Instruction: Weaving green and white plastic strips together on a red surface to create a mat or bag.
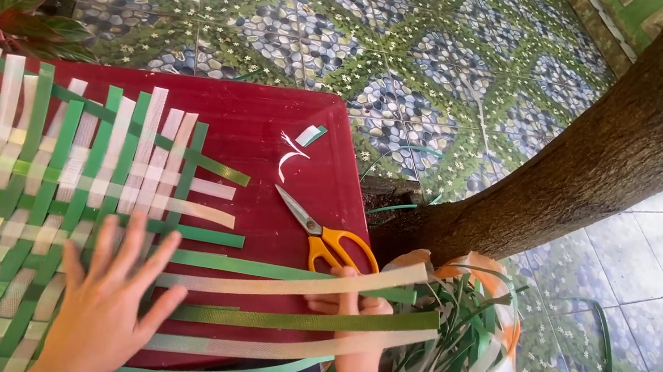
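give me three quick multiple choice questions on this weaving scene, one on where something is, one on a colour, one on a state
1. Where do the scissors lie?
A. on the red table, right of the woven mat
B. on the tiled floor
C. inside the bag

2. What colour are the scissor handles?
A. blue
B. orange-yellow
C. black

3. How is the left hand placed?
A. closed in a fist, lifted off the table
B. gripping the scissors
C. flat, fingers spread, pressing on the mat

Answers:
1. A, they rest on bare red tabletop just past the mat's loose strip ends.
2. B, both loops are orange-yellow, next to the right hand, which holds the loose strips.
3. C, the palm is down and the fingers fan out over the green and cream weave.
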